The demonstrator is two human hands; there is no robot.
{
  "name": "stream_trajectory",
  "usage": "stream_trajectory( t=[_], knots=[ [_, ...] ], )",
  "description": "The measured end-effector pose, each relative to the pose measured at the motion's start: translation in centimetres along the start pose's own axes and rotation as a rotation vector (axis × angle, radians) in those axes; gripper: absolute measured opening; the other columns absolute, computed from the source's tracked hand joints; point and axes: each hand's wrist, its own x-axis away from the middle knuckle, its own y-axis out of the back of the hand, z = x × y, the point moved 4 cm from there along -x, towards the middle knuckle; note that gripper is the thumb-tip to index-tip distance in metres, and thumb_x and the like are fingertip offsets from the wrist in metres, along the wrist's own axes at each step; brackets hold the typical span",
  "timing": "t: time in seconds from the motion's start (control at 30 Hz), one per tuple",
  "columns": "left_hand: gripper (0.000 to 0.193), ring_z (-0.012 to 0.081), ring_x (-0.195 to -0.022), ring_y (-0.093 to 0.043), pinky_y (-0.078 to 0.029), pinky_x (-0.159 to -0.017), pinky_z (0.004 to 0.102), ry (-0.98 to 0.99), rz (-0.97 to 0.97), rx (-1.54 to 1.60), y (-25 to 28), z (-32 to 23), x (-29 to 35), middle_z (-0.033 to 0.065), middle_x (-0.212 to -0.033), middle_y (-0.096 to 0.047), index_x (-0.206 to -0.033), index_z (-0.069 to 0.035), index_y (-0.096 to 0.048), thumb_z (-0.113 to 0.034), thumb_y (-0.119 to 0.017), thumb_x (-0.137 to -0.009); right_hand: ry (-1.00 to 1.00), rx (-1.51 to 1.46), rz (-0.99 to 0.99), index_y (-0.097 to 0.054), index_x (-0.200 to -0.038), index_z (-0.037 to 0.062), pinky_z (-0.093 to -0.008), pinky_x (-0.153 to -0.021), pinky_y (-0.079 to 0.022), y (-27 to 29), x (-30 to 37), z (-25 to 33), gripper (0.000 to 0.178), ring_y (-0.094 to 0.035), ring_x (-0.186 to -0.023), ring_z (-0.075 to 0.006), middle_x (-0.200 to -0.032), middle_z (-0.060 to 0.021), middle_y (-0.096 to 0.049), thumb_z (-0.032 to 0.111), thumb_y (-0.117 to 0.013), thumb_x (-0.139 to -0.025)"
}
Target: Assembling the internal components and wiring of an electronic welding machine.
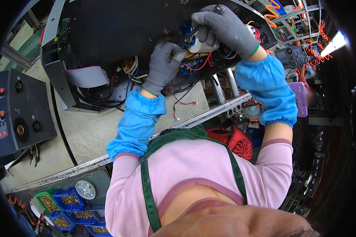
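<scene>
In front of me lies the dark open chassis [118,31] of an electrical machine, with wiring along its near side. My right hand [225,31], in a grey glove, is closed round a dark metal wrench [190,36]. The wrench's lower end is near the bolts beside a white cylindrical part [197,46]. My left hand [164,65], also gloved, reaches in at the chassis's near side. Its thumb and fingers are bent together close to the wrench's lower end; what they pinch is too small to make out. Red, blue and black wires [197,67] run below both hands.
A finished-looking control unit [21,110] with orange knobs stands left on the worktable [87,138]. A grey ribbon cable [87,76] hangs from the chassis. Blue bins [70,197] of brass fittings sit below the table edge. A red fan-like part [241,144] is at my right.
</scene>
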Motion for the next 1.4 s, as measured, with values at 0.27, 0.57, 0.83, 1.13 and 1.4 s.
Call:
stream_trajectory(
  t=[0.27, 0.57, 0.83, 1.13, 1.4],
  knots=[
    [0.027, 0.0292, -0.072, -0.058, -0.046, -0.062, 0.0389, -0.023, -0.038, -0.011, -0.3, -0.4, -0.2, 0.0148, -0.078, -0.056, -0.084, -0.006, -0.062, -0.032, -0.068, -0.079, 0.798, 0.67, -0.557, -0.062, -0.084, 0.0049, -0.033, -0.05, -0.045, -8.2, 6.6, -5.0, 0.013, -0.057, -0.054, -0.0283, -0.066, -0.0136, -0.058, 0.017, -0.063, -0.081],
    [0.027, 0.0269, -0.073, -0.059, -0.047, -0.063, 0.0368, -0.024, -0.047, 0.0, 0.2, 0.3, 0.1, 0.0133, -0.077, -0.057, -0.083, -0.006, -0.064, -0.032, -0.068, -0.08, 0.409, 0.034, -0.319, -0.062, -0.085, 0.0023, -0.0276, -0.049, -0.045, -0.1, 3.5, 0.8, 0.028, -0.059, -0.055, -0.0139, -0.064, -0.0077, -0.059, 0.028, -0.052, -0.09],
    [0.027, 0.0268, -0.073, -0.059, -0.047, -0.064, 0.0379, 0.0, -0.004, 0.004, 0.0, 0.0, 0.0, 0.0132, -0.079, -0.058, -0.084, -0.006, -0.064, -0.033, -0.068, -0.08, 0.074, 0.119, -0.14, -0.066, -0.09, 0.0035, -0.0233, -0.044, -0.047, 0.6, -0.8, -0.4, 0.035, -0.057, -0.05, -0.0106, -0.063, -0.0057, -0.061, 0.033, -0.048, -0.092],
    [0.029, 0.0271, -0.073, -0.058, -0.046, -0.064, 0.0376, -0.037, -0.026, 0.003, 0.1, 0.2, -0.2, 0.014, -0.078, -0.057, -0.083, -0.005, -0.064, -0.033, -0.069, -0.079, -0.14, -0.015, 0.018, -0.063, -0.076, 0.0007, -0.0236, -0.04, -0.041, 0.3, -0.4, 1.6, 0.032, -0.051, -0.043, -0.0105, -0.057, -0.0043, -0.058, 0.025, -0.049, -0.092],
    [0.018, 0.0313, -0.085, -0.056, -0.045, -0.075, 0.0426, -0.059, -0.079, -0.029, -1.2, 0.9, 0.3, 0.0128, -0.084, -0.059, -0.082, -0.008, -0.063, -0.021, -0.07, -0.073, 0.195, -0.04, -0.029, -0.063, -0.081, 0.0044, -0.025, -0.044, -0.038, -1.2, -0.3, -2.0, 0.029, -0.05, -0.048, -0.0111, -0.061, -0.0017, -0.056, 0.028, -0.051, -0.093]
  ],
)
